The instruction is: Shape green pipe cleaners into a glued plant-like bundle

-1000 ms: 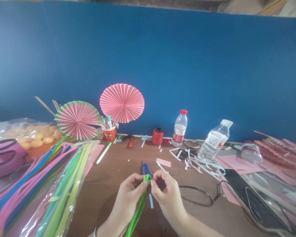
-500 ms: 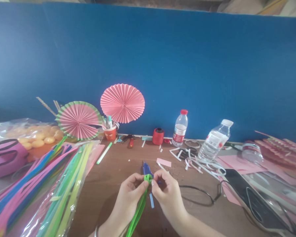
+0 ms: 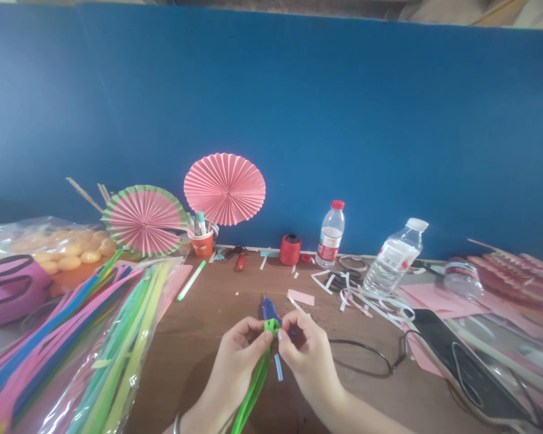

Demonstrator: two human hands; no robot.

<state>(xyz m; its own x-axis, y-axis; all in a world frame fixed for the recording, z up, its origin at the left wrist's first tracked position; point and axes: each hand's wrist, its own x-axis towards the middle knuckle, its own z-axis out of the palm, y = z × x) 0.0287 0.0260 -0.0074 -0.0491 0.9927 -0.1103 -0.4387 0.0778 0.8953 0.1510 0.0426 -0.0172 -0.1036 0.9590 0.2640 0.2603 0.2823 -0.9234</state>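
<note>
Between my hands is a bundle of bright green pipe cleaners [image 3: 256, 386], looped or twisted together at its top end and trailing down toward the near edge of the view. My left hand [image 3: 239, 355] pinches the looped end between thumb and fingers. My right hand [image 3: 306, 349] pinches the same end from the other side, its fingertips close to those of the left. Just beyond them a blue glue gun [image 3: 268, 308] lies on the table, partly hidden by the hands, and a light blue strip [image 3: 278, 367] shows below.
Bagged coloured pipe cleaners [image 3: 104, 355] lie left. Pleated pink paper fans [image 3: 225, 188] stand behind, near a red cup of pens [image 3: 202, 244]. Two bottles [image 3: 330, 235], white strips [image 3: 375, 304], a black cable [image 3: 366, 346] and a phone [image 3: 466, 367] are toward the right.
</note>
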